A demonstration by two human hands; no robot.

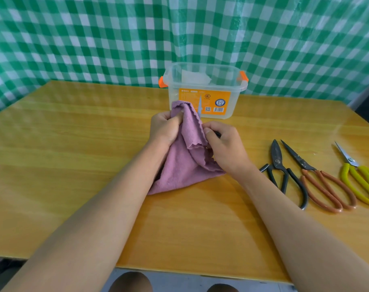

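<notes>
Both hands are closed on the job. The left hand (pixel 164 128) bunches the purple cloth (pixel 183 165) around a thin blade (pixel 199 105), whose tip pokes up in front of the clear box (pixel 204 89). The right hand (pixel 223 144) grips its dark handle, just above the surface (pixel 74 144). This looks like wiping the blade clean; the next move likely calls for sliding the cloth along the edge with care. Counted: one cloth, one box, and three pairs of scissors (pixel 305 165) lying to the right.

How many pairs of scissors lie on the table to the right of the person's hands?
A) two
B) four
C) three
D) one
C: the black-handled scissors, the orange-handled scissors and the yellow-handled scissors lie side by side to the right of the right hand, which grips a dark handle at the purple cloth.
</notes>
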